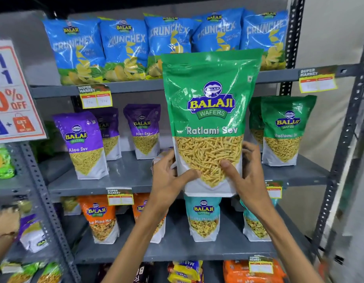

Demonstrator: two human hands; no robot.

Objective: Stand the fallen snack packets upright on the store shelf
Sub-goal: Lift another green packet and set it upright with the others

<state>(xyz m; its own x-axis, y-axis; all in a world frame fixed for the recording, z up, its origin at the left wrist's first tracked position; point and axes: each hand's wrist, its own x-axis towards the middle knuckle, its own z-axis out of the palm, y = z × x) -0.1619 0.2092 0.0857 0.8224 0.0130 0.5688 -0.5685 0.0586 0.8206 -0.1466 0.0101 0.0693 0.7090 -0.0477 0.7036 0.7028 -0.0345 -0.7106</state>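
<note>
I hold a large green Ratlami Sev packet (210, 111) upright in front of the middle shelf (123, 178), its base just above the shelf's front edge. My left hand (168, 176) grips its lower left corner and my right hand (246, 172) grips its lower right side, thumbs on the front. Two more green Ratlami Sev packets (283, 131) stand upright at the shelf's right end. Purple Aloo Sev packets (85, 146) stand upright on the left. A packet lying behind my left hand is mostly hidden.
Blue Crunchex bags (123, 50) fill the top shelf. Orange (101, 219) and teal packets (203, 217) stand on the lower shelf. A discount sign (11, 92) hangs at left. Grey perforated uprights (340, 152) frame the shelving; another person's hand (1, 231) shows at the left edge.
</note>
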